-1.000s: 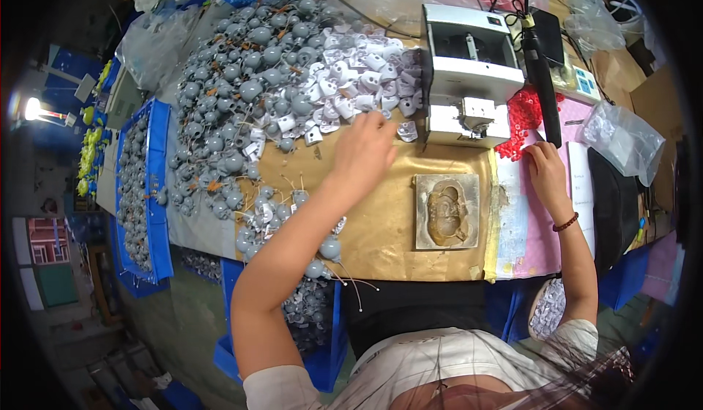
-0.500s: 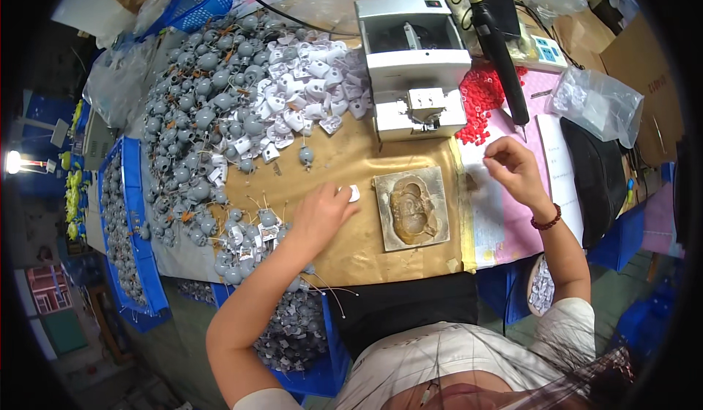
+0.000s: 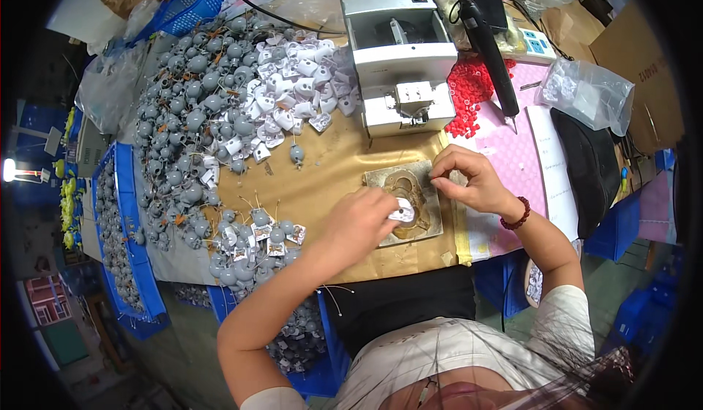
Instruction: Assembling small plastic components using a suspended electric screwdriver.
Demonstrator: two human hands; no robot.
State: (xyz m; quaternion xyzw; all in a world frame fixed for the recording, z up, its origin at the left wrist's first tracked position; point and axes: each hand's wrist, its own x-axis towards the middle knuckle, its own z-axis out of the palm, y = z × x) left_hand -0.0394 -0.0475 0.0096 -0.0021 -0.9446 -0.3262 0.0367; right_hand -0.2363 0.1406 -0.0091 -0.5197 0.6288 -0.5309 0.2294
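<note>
My left hand (image 3: 356,223) holds a small white plastic part (image 3: 402,210) and presses it onto a tan moulded fixture plate (image 3: 432,223) in front of me. My right hand (image 3: 467,179) rests at the plate's right top corner with its fingertips pinched together; whether they hold anything is too small to tell. A dark bead bracelet (image 3: 516,216) circles my right wrist. Behind the plate stands a grey-white bench machine (image 3: 401,58).
A big heap of grey round parts (image 3: 183,117) and white plastic parts (image 3: 293,95) covers the left of the brown bench. A smaller group of assembled pieces (image 3: 256,238) lies by my left arm. Red small parts (image 3: 472,91), a black hand tool (image 3: 487,40), a clear bag (image 3: 586,95) and blue crates (image 3: 121,241) surround the bench.
My left hand picked a white part from the heap and carried it right, down onto the fixture plate. My right hand came down from the red parts to the plate's corner.
</note>
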